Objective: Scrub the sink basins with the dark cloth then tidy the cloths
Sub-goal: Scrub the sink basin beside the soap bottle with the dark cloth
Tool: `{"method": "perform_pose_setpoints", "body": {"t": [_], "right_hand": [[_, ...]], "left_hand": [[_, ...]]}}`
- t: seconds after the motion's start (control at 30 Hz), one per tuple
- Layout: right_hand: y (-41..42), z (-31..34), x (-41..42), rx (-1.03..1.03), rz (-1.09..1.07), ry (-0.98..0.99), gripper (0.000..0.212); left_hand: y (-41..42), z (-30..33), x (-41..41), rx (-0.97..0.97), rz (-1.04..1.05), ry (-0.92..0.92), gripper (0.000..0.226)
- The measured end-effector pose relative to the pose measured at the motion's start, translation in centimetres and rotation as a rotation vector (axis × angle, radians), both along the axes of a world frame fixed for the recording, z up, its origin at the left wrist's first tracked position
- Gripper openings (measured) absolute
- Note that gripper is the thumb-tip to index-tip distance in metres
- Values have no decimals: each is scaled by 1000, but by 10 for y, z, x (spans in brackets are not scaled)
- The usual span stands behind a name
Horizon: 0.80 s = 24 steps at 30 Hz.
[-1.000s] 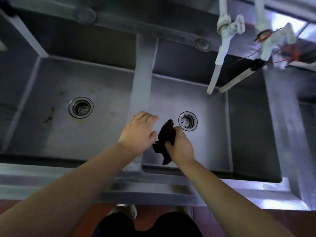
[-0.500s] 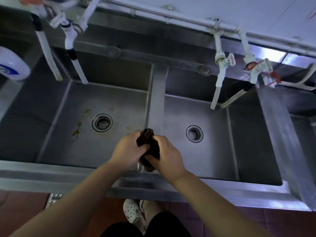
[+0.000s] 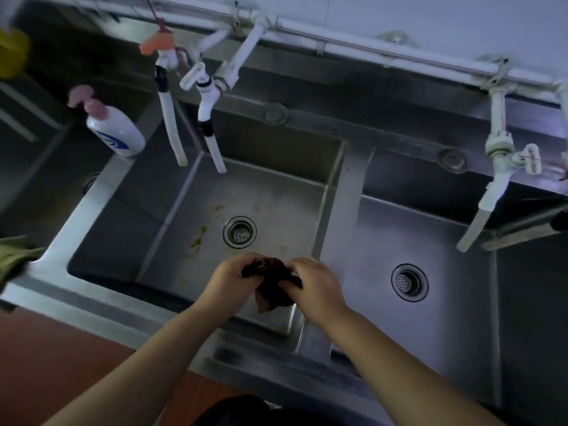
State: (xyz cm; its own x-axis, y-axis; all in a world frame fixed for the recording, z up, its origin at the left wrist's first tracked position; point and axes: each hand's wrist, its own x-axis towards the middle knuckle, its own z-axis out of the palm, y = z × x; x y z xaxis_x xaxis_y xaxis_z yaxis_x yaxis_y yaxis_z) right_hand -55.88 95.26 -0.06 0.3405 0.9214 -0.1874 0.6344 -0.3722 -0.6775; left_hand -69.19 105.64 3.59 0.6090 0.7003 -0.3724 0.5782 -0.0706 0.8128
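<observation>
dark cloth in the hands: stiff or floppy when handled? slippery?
Probably floppy: the dark cloth is bunched between the left hand and right hand, with a loose end drooping below them. Likely light, since fingertips alone hold it. Whether it is wet or slippery cannot be told from here.

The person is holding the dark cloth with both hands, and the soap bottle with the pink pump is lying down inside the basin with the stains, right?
Not quite. The head view shows the soap bottle standing on the ledge left of the stained basin, not lying inside it. The rest is right: the left hand and right hand both hold the dark cloth.
</observation>
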Motion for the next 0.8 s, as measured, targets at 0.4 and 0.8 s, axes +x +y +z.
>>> {"method": "perform_pose_setpoints", "body": {"t": [0.4, 0.8], "right_hand": [[85, -41, -35, -265, 118, -37, 8], [104, -112, -41, -659, 153, -410, 40]], "left_hand": [[95, -75, -40, 169, -173, 370, 17], [189, -124, -45, 196, -625, 323, 31]]}}
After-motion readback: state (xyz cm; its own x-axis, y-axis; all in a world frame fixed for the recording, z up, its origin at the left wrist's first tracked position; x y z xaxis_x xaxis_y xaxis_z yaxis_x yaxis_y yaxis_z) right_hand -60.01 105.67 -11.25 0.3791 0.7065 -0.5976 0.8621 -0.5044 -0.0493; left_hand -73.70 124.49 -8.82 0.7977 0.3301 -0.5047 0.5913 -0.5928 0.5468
